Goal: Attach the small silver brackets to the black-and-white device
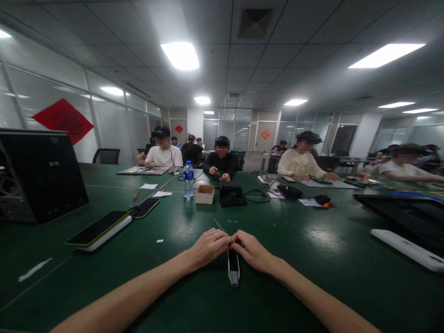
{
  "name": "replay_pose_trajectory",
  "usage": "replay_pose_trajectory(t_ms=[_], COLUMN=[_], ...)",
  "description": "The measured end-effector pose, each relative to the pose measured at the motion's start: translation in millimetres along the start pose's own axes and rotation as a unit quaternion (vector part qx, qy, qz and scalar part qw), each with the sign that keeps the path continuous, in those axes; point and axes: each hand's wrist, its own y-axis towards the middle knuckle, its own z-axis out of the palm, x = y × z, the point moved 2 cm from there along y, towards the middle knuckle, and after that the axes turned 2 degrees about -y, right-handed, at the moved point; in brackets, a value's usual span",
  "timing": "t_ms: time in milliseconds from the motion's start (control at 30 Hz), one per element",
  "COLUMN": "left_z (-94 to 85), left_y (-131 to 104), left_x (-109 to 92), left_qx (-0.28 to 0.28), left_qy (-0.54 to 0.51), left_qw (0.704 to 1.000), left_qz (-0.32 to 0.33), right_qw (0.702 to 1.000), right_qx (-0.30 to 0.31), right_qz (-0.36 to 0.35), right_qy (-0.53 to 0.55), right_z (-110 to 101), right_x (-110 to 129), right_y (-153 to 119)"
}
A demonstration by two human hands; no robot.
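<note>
Two bare hands meet at mid-table, seen from my post through the head view. Far left: a black computer case, its near bottom corner jutting over the green table. Right of it, a green-edged phone lies at a slant on a white slab; a dark phone sits just beyond. Bare green runs from the white slab to my left forearm, broken by a small white scrap.

Left hand: ring on one finger, fingers drawn in narrow, tips on the far end of a slim dark strip with pale edges. That strip lies on the table between the wrists, its grey near end uncovered, its long edges running away from me. Right hand: also pinched narrow at the same far end, tips touching the left hand's. The exact contact is hidden under the fingers.

Beyond the hands, a bottle, an open box and a black bulky item line up left to right; bare tabletop separates them from the knuckles. Right of the right forearm, open green reaches to a long white case, beside a large black panel at the right.
</note>
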Motion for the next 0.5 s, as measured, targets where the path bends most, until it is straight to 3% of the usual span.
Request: replay_pose_trajectory(t_ms=[233,367,500], left_z=[-2.7,-6.3,-9.1], left_y=[0.5,-1.7,-3.7], left_x=[-1.7,6.8,18.1], left_qx=[-0.018,-0.051,-0.03], left_qy=[-0.003,-0.037,-0.079], left_qw=[1.0,0.994,0.98], left_qz=[-0.013,-0.088,-0.178], right_qw=[0.999,0.995,0.991], right_qx=[-0.027,-0.022,-0.022], right_qz=[-0.002,-0.002,0.018], right_qy=[-0.025,-0.096,-0.135], right_z=[-2.1,-16.4,-26.0], right_x=[-5.8,-17.0,-32.8], right_y=[0.9,-2.1,-5.1])
